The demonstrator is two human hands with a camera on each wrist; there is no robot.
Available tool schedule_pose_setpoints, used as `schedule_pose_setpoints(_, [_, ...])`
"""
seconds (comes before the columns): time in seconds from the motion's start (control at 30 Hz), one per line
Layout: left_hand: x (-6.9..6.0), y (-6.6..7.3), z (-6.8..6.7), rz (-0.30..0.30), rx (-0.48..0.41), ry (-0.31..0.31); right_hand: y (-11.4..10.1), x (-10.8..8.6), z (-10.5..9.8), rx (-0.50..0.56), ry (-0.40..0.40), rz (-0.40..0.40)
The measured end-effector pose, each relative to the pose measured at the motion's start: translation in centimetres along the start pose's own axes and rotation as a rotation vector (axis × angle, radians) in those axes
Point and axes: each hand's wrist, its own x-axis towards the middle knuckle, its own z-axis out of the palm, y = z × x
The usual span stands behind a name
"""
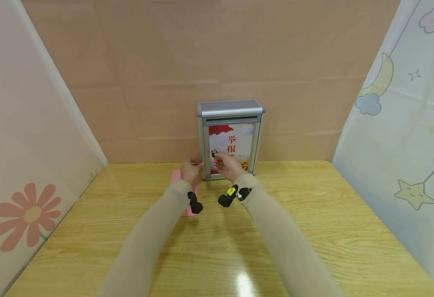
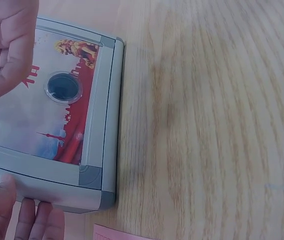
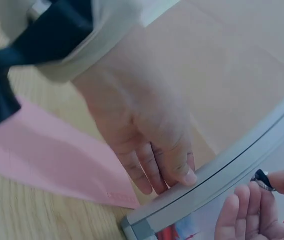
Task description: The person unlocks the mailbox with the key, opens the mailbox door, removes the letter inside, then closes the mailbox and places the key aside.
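Note:
A grey metal letter box (image 1: 231, 108) with a slot near its top and a printed front panel stands upright against the back wall. My right hand (image 1: 228, 166) is at the left part of the front; its thumb and index finger pinch a small black-and-silver key (image 3: 263, 180) at the lock. How far the key is in the lock is hidden. My left hand (image 3: 147, 120) rests on the box's left side, thumb and fingertips touching it low down. Under and beside the left forearm lies a pink paper (image 3: 46, 150), flat on the table.
The wood-grain table (image 1: 294, 214) spreads in front of the box and to both sides. A brown sheet (image 1: 146, 74) covers the back wall. Patterned side panels (image 1: 383, 140) close in the left and right. A dark circle in a clear ring (image 2: 63, 87) shows on the front panel.

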Motion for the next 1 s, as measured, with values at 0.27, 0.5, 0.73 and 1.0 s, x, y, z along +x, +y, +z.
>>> schedule_pose_setpoints(0.27, [0.04,0.03,-0.04,0.011,0.03,0.009,-0.12,-0.21,0.24,-0.103,0.022,-0.048])
schedule_pose_setpoints(0.5, [0.12,-0.05,-0.01,0.008,0.023,0.005,-0.07,-0.37,0.1,0.038,0.019,0.032])
schedule_pose_setpoints(0.73, [0.55,-0.18,0.19,-0.008,0.003,-0.005,-0.16,-0.08,0.11,-0.12,0.055,-0.04])
schedule_pose_setpoints(1.0, [0.71,-0.24,0.28,-0.009,0.003,0.007,-0.09,-0.31,0.19,-0.014,0.041,0.002])
